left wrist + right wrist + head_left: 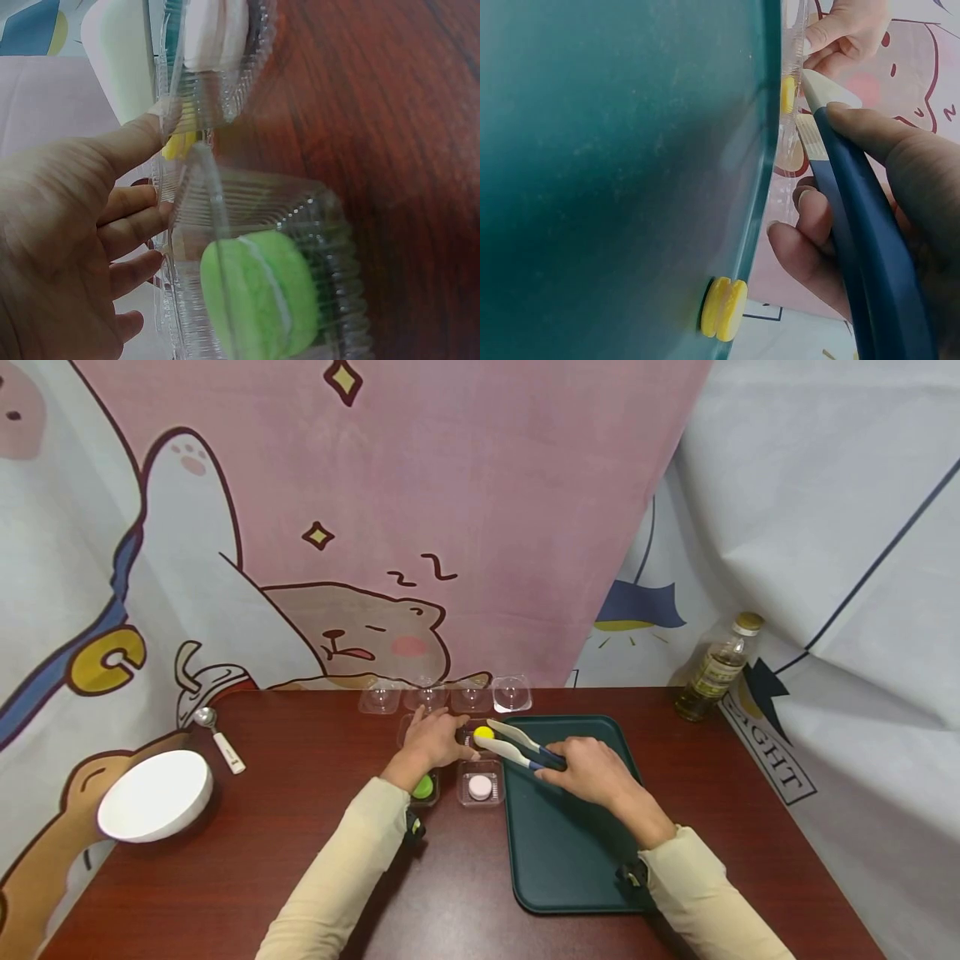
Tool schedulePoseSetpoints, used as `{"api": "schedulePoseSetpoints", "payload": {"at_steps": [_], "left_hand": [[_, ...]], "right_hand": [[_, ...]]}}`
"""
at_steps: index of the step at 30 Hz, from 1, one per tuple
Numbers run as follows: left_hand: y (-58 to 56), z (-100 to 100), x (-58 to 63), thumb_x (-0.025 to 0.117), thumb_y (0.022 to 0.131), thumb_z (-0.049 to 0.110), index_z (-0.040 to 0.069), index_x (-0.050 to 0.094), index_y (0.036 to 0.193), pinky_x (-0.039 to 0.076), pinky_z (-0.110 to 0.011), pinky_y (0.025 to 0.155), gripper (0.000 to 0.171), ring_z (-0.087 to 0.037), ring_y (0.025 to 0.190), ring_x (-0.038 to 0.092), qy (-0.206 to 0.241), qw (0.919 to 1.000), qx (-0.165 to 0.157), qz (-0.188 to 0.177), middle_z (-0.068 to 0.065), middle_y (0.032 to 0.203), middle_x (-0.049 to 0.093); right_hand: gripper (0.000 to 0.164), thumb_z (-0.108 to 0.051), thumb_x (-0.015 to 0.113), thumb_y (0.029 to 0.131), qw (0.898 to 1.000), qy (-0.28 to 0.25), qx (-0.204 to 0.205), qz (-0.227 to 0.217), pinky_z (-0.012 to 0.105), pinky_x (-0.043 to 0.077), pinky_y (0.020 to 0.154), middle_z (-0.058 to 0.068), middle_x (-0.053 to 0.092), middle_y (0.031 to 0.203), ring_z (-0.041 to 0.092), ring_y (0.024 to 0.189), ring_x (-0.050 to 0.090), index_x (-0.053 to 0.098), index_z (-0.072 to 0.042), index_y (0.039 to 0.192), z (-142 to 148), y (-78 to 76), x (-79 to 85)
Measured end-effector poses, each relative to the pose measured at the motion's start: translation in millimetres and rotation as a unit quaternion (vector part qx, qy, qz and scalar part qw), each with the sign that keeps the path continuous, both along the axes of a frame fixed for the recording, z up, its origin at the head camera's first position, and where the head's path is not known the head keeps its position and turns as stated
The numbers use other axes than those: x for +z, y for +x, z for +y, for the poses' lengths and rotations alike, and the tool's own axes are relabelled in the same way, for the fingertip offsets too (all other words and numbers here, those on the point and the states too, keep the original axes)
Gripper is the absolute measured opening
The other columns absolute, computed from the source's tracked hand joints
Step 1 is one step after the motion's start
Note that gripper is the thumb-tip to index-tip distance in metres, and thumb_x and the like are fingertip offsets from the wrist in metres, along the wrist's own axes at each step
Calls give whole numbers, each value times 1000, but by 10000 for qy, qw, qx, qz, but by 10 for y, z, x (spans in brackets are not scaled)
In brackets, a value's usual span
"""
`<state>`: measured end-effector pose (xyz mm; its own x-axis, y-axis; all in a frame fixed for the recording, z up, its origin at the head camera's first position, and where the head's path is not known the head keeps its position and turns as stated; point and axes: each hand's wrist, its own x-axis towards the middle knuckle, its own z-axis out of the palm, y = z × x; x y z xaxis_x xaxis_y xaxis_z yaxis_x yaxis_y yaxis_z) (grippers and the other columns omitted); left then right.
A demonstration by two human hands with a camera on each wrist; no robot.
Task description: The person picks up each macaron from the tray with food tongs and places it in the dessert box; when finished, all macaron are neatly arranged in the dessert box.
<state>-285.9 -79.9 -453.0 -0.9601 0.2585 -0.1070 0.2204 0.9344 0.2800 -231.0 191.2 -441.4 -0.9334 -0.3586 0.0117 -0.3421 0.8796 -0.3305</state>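
Right hand, above the tray, grips the tongs; their parted tips stand at a yellow cookie — in a clear box left of the tray. Left hand — thumb and fingers apart — holds that box.

Macarons are numbering four: two yellow, one green, one pale. Clear lids are numbering four; boxes, at least three. Tongs, tray, bowl, scoop, bottle are each numbering one.
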Motion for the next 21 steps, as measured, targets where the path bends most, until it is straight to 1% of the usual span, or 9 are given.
{"api": "schedulePoseSetpoints", "payload": {"at_steps": [4,10,14,17,20,21], "left_hand": [[-5,-5,13,80,81,55,22,53,149,11,-53,128,81,-26,152,35,-52,10000,-75,-20,-3,148,59],[0,-20,12,81,79,55,20,54,149,10,-54,128,83,-27,152,35,-153,9998,-93,-20,-2,148,59],[-3,-11,12,81,79,55,20,53,149,10,-55,128,83,-27,151,37,-70,9999,-105,6,-3,148,59],[-13,-3,15,81,79,55,20,52,150,9,-55,128,84,-27,151,36,-4,10000,-88,-25,-4,148,58],[-23,-9,14,81,79,55,21,49,152,9,-54,128,87,-27,152,34,33,9999,-122,-101,-4,150,57],[-27,-14,14,81,79,55,22,47,153,9,-53,128,88,-27,153,33,60,9998,-157,-112,-4,151,56]], "right_hand": [[49,-42,78,87,9999,-13,-1,119,26,37,49,-6,54,66,9,55,48,73,-9,123,30,8,1],[46,-42,79,87,9984,19,110,547,25,37,52,-8,57,68,7,59,46,76,-11,119,157,50,13],[48,-41,79,86,9979,-27,-71,639,26,35,52,-8,55,64,7,56,43,75,-9,122,329,109,26],[50,-40,79,87,9981,-89,-253,546,26,34,51,-6,55,63,8,56,43,74,-7,123,481,156,50],[49,-39,79,87,9978,-73,-425,504,26,36,51,-3,59,70,10,59,46,74,-5,122,640,200,88],[48,-38,79,87,9974,-76,-486,535,26,36,52,-1,64,74,10,60,47,74,-5,122,693,217,105]]}}
